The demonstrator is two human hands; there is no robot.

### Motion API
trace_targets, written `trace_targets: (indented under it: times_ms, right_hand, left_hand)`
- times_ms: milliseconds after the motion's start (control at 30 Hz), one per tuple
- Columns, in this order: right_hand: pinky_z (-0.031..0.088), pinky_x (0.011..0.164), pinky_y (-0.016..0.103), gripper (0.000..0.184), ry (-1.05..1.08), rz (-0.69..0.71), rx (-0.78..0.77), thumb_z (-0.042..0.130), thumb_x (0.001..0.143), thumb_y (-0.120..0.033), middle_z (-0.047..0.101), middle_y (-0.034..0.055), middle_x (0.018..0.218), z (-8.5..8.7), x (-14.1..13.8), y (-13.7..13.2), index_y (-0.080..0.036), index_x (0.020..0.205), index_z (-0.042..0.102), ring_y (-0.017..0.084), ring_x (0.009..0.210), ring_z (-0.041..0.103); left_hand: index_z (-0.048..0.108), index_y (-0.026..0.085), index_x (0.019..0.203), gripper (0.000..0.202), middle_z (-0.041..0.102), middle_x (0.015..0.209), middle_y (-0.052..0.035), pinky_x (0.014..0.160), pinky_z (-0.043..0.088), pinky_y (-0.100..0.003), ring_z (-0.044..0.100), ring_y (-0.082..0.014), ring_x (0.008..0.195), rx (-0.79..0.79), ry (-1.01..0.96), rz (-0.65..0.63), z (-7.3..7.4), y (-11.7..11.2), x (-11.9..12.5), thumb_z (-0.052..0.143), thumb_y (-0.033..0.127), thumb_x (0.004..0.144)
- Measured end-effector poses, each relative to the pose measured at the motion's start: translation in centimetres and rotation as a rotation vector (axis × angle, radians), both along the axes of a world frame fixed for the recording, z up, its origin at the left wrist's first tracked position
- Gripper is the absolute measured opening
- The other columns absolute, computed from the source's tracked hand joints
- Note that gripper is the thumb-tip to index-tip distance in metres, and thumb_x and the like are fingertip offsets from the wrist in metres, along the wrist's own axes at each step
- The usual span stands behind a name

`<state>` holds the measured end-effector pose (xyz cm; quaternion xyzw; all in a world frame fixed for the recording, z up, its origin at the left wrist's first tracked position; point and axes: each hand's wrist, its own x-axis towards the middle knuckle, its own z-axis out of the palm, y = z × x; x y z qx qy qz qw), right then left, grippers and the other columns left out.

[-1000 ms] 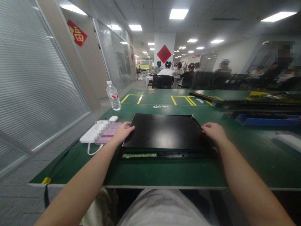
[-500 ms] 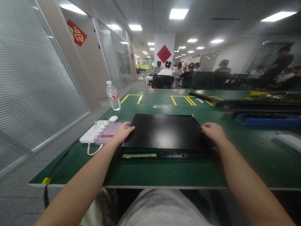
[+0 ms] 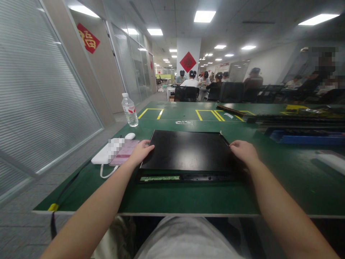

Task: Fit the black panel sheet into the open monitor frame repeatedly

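A flat black screen panel (image 3: 188,150) lies in front of me, a soft patch of light reflected on its surface. My left hand (image 3: 142,151) is closed on its left edge, thumb on top and the other fingers partly hidden. At the opposite edge, my right hand (image 3: 242,150) pinches the panel's right side; its fingertips are partly out of sight. Below the panel's near edge shows a dark frame strip (image 3: 207,177) with a narrow green circuit board (image 3: 160,178) at its left part.
Left of the panel are a phone (image 3: 124,153), a white power bank (image 3: 101,154) with a cable, and a white mouse (image 3: 130,136). A water bottle (image 3: 129,110) stands behind them. Dark strips and a blue piece (image 3: 304,138) lie right on the green table (image 3: 188,198).
My right hand and the panel's right edge have shifted very slightly left. My left hand keeps its hold, and the things around look unchanged.
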<state>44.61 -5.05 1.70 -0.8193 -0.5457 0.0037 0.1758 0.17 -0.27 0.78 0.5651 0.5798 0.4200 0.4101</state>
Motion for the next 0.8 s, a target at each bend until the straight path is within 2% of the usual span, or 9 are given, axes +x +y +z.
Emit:
trace_targets:
  times_ms: [433,800]
  right_hand:
    - [0.048,0.074,0.033,0.035,-0.052,0.005,-0.033,0.05,0.08,-0.036,0.074,0.0097,0.096,0.5,-0.9,-0.3,-0.025,0.099,0.077,0.027,0.091,0.067]
    - [0.047,0.071,0.03,0.032,0.025,-0.002,0.017,0.053,0.078,-0.032,0.075,0.0083,0.093,-0.1,0.3,0.1,-0.024,0.095,0.078,0.025,0.089,0.067]
  left_hand:
    - [0.062,0.017,0.102,0.04,0.072,0.07,-0.0045,0.06,0.052,-0.032,0.07,-0.0247,0.065,-0.002,-0.022,-0.003,0.0,0.0,0.0,0.073,0.035,0.068]
    - [0.063,0.016,0.103,0.042,0.073,0.07,-0.0033,0.06,0.051,-0.03,0.071,-0.0246,0.068,0.019,0.044,0.005,0.2,-0.1,0.0,0.072,0.036,0.068]
